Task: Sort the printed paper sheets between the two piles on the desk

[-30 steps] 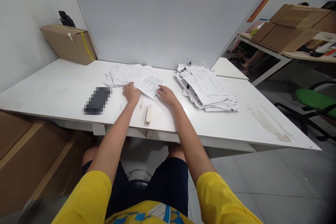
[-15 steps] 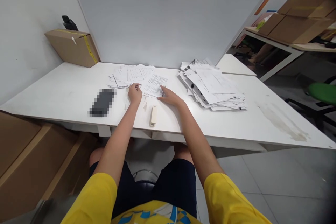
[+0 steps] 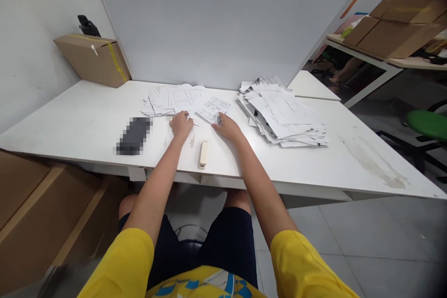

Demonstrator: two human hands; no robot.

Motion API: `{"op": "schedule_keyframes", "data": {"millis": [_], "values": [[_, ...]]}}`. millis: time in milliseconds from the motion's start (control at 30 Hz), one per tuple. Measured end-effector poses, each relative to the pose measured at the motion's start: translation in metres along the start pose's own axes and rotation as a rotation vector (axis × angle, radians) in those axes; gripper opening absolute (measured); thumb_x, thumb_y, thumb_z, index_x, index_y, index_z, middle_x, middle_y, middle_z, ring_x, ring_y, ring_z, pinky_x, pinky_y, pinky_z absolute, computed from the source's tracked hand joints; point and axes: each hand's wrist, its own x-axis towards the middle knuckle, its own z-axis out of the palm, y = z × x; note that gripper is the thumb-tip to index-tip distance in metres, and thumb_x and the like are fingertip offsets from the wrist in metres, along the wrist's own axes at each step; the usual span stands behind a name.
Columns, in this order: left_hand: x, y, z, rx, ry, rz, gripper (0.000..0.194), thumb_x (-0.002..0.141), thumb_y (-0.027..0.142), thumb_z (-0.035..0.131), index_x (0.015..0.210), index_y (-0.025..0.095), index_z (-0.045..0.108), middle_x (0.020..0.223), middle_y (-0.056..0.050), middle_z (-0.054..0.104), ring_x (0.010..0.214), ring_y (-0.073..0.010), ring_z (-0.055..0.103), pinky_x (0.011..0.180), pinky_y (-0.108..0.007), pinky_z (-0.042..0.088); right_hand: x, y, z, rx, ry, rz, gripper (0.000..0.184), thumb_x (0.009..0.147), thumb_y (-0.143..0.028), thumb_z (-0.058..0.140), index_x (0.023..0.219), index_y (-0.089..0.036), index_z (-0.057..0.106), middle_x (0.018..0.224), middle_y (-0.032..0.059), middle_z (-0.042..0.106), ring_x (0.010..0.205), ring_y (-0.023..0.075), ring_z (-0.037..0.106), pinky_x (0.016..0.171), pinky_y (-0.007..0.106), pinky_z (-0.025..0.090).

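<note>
On the white table (image 3: 87,121) my right hand (image 3: 226,127) pinches the near edge of a printed sheet (image 3: 213,108) and holds that edge lifted off the surface. My left hand (image 3: 181,125) rests with curled fingers on the near edge of a flat spread of printed papers (image 3: 171,98) just left of the sheet. A cream stapler (image 3: 204,153) lies on the table between my forearms, close to the front edge.
A thick, untidy pile of papers (image 3: 282,114) sits to the right. A dark blurred phone (image 3: 133,136) lies at the left. A cardboard box (image 3: 92,58) leans in the back left corner. A grey partition stands behind. Boxes on another table (image 3: 401,23) and a green chair (image 3: 428,123) are at the right.
My right hand has closed on the printed sheet and raised its near edge, shifting it slightly right. My left hand stays on the edge of the spread papers.
</note>
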Motion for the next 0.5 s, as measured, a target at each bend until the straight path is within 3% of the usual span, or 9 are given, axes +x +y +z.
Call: {"op": "schedule_keyframes", "data": {"millis": [200, 500], "values": [[0.0025, -0.0061, 0.0030, -0.045, -0.020, 0.034, 0.033, 0.085, 0.008, 0.055, 0.108, 0.029, 0.065, 0.104, -0.003, 0.074, 0.116, -0.0283, 0.061, 0.104, -0.048, 0.038, 0.0021, 0.0012, 0.0042, -0.008, 0.036, 0.023, 0.077, 0.094, -0.042, 0.057, 0.158, -0.006, 0.034, 0.157, 0.0216, 0.048, 0.144, 0.0361, 0.047, 0.120, 0.047, 0.036], [0.0025, -0.0070, 0.0015, -0.109, 0.037, 0.006, 0.029, 0.089, 0.011, 0.054, 0.110, 0.028, 0.064, 0.104, -0.003, 0.072, 0.113, -0.0255, 0.063, 0.102, -0.044, 0.043, 0.0052, 0.0040, 0.0023, -0.011, 0.040, 0.068, 0.072, 0.095, -0.040, 0.054, 0.154, -0.003, 0.037, 0.155, 0.0255, 0.048, 0.146, 0.0371, 0.043, 0.120, 0.049, 0.034]]}}
